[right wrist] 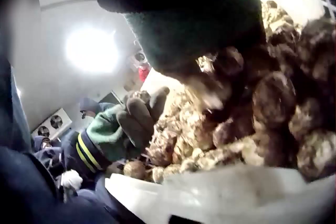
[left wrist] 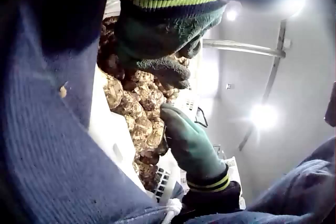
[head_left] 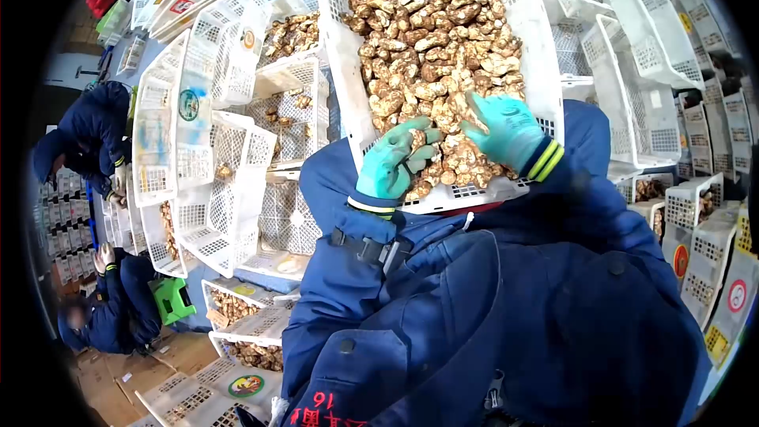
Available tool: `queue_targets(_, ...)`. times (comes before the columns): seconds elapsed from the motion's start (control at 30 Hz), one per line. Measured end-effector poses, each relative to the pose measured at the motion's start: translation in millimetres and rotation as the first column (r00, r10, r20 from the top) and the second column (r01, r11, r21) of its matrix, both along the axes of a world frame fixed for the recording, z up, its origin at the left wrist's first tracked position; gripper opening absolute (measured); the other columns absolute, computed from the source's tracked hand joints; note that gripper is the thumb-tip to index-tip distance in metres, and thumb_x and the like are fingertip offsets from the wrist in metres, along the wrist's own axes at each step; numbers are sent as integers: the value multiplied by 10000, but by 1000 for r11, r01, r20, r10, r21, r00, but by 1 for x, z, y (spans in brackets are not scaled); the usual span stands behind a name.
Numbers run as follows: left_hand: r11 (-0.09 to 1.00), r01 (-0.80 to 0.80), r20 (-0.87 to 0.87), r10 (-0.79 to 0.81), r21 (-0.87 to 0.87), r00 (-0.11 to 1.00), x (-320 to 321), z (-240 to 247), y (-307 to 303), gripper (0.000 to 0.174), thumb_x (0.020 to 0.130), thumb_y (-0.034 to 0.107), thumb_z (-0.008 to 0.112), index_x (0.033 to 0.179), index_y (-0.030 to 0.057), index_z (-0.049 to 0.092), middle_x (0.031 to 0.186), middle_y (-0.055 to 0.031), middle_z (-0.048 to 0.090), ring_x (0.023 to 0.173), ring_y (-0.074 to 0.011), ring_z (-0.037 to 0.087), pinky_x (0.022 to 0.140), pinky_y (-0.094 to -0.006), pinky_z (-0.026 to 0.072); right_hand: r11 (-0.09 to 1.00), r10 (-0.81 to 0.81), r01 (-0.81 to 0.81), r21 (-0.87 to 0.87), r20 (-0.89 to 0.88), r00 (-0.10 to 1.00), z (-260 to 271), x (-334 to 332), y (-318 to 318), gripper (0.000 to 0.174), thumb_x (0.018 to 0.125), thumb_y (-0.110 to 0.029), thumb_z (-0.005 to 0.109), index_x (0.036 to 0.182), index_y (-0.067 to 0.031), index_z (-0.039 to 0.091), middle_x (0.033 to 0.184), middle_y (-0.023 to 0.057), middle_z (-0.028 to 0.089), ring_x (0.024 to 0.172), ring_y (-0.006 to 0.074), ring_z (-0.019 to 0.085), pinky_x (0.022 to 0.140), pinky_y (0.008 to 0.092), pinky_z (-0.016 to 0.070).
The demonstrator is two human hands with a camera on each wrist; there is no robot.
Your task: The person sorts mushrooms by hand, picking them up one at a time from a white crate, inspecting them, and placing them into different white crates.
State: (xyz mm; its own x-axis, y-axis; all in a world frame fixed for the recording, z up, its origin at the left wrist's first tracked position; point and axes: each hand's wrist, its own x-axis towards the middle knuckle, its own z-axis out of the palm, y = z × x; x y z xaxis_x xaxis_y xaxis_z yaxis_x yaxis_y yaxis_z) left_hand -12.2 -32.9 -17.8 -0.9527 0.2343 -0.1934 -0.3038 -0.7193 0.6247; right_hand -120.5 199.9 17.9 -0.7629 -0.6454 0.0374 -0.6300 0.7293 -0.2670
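A white plastic crate (head_left: 338,63) heaped with brown mushrooms (head_left: 431,39) sits in front of me, against my blue coat. Both hands wear green gloves and work at the crate's near end. My left hand (head_left: 395,160) curls its fingers round one mushroom (head_left: 417,141); the right wrist view shows that hand (right wrist: 131,124) pinching it above the pile. My right hand (head_left: 506,128) lies on the mushrooms with its fingers fairly straight; from the left wrist it (left wrist: 186,142) reaches into the heap. The left glove (left wrist: 163,50) fills the top of that view.
Stacks of white crates (head_left: 198,111) stand to the left, some holding mushrooms, and more empty crates (head_left: 640,55) to the right. Two people in blue coats (head_left: 95,130) work at the left. A green stool (head_left: 172,299) and cardboard lie on the floor.
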Motion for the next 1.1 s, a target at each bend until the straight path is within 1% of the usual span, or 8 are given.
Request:
queue_targets(0.2,996,84,49,-86,33,995,3,10,2,479,1004,214,560,1408,-22,460,1241,-176,630,940,-149,666,812,-231,546,976,-89,153,-152,365,927,-6,-28,-1,337,952,-261,549,1225,-62,573,1033,218,665,899,323,678,779,404,524)
queue_targets(0.27,990,105,84,-97,-93,992,3,14,3,463,1006,222,540,1385,-35,475,1214,-179,637,962,-183,679,793,-245,564,812,24,506,-292,882,471,1,-34,12,334,983,-188,542,1306,-103,564,1085,128,674,883,179,684,731,268,521)
queue_targets(0.33,994,113,70,-113,3,991,2,13,5,430,1044,230,480,1377,-41,479,1191,-215,636,941,-194,678,768,-238,556,852,-34,474,-223,879,475,6,-34,17,340,984,-217,544,1302,-101,565,1111,140,674,870,171,686,730,280,532)
queue_targets(0.37,991,124,77,-127,44,989,2,10,5,428,1047,234,474,1372,-44,483,1182,-223,636,929,-194,676,758,-234,551,961,-38,176,-216,523,852,9,-34,19,359,980,-239,528,1308,-97,558,1117,164,680,886,253,694,769,347,546)
queue_targets(0.67,983,166,120,-174,74,977,5,15,1,483,1060,322,441,1375,-44,468,1026,-230,653,696,-185,638,583,-294,546,969,-151,203,-138,315,937,-16,-32,4,356,890,-262,584,1213,-119,627,1056,201,682,978,374,653,858,437,517)
queue_targets(0.77,994,5,50,-11,113,999,1,13,3,531,1009,260,569,1429,-27,418,1153,-214,637,895,-224,680,756,-293,582,780,-30,556,-288,869,493,-10,-44,12,267,941,-152,600,1200,-90,620,984,153,710,709,179,661,598,279,521)
queue_targets(0.93,981,-118,-4,120,154,993,-1,15,5,735,839,54,692,1486,9,346,1095,-130,655,1151,-332,639,950,-387,565,553,425,804,-218,904,-47,-2,-49,27,221,994,-79,562,1213,-53,550,933,218,685,612,102,536,452,185,415)
queue_targets(1.1,988,-54,41,48,143,998,-1,-3,-1,674,864,-11,604,1486,-10,344,1288,-185,579,1211,-323,597,999,-403,530,558,60,776,-296,946,318,19,-34,12,258,994,-104,588,1237,-18,579,938,174,675,560,101,525,461,187,406)
